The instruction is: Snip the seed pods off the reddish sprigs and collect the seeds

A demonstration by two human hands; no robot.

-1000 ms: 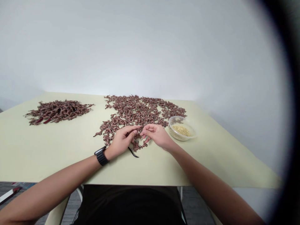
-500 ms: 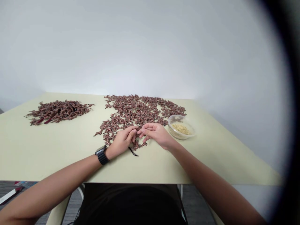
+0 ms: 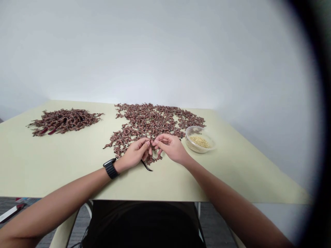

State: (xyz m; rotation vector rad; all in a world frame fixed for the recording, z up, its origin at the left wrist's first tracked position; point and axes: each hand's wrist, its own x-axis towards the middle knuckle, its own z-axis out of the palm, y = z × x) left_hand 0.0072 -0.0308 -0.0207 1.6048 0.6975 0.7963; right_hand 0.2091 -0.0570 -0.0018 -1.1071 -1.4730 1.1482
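Note:
My left hand (image 3: 134,154) and my right hand (image 3: 169,148) meet above the near edge of a spread layer of small reddish-brown pieces (image 3: 147,120), and their fingertips almost touch. Their fingers are curled together, and whether they pinch a piece is hidden. A thin black strip (image 3: 146,166) curves out from under my left hand onto the table. A dark link-band watch (image 3: 110,168) sits on my left wrist.
A heap of the same brown pieces (image 3: 63,121) lies at the left of the pale yellow table (image 3: 51,162). A transparent bowl (image 3: 199,139) of pale grains stands right of my right hand. A white-and-red object (image 3: 10,213) lies on the floor at lower left.
My right hand has shifted slightly left, bringing my fingertips closer together. The whole scene sits a little higher in the view.

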